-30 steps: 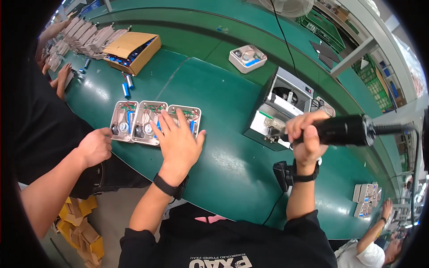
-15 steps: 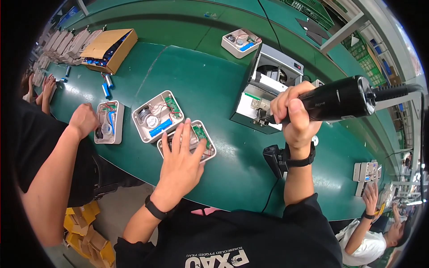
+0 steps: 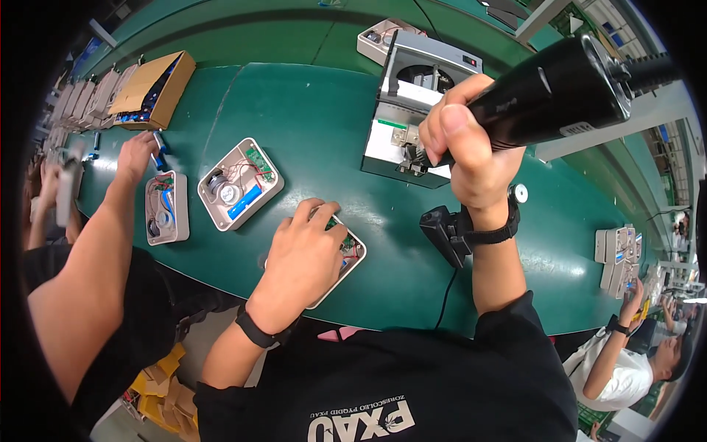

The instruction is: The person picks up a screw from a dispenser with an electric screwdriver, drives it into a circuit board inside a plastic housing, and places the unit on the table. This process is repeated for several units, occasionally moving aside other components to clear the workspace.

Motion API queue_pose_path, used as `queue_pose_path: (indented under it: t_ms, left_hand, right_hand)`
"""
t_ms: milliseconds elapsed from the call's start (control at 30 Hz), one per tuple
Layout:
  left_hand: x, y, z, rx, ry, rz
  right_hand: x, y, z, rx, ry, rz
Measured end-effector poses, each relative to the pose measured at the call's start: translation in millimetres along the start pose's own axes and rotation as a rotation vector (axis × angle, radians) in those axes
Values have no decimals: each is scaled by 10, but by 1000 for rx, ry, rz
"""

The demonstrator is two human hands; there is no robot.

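Looks like a factory workroom, with a long green table [image 3: 309, 132], piles of matching pale cases [image 3: 92, 99], a cardboard box [image 3: 177, 92] and workers [image 3: 607, 368].

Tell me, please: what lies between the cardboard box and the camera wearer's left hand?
In the head view, an open pale housing with a blue cylinder inside lies between the cardboard box and the left hand.

Light's bright w/ glare on the green table [image 3: 401, 269] nr ctr, sheen on the black tool [image 3: 552, 92] @ 2 o'clock, bent fisheye edges, black corners & blur on a pale object [image 3: 65, 193] @ 9 o'clock.
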State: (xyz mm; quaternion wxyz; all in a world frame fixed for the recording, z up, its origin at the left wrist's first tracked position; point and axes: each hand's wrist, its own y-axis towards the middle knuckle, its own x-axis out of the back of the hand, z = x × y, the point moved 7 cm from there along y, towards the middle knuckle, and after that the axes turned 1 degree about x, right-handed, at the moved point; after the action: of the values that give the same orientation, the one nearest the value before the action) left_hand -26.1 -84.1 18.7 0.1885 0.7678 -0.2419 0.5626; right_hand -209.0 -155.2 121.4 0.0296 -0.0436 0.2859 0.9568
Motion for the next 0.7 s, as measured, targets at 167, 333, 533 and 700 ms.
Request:
queue_pose_path:
  t_ms: [167, 333, 533, 700]
  left_hand:
    - [-1, -15, -10, -51, -4, -7]
    - [19, -22, -84, -76, 77, -38]
    - [-15, -54, -70, -89, 147, -80]
    - [-42, -66, 6, -62, 50, -137]
  right_hand:
    - [47, -55, -49, -33, 45, -13]
    - [103, -42, -134, -44, 95, 0]
    - [78, -24, -117, 10, 70, 34]
    - [86, -32, -117, 1, 79, 13]
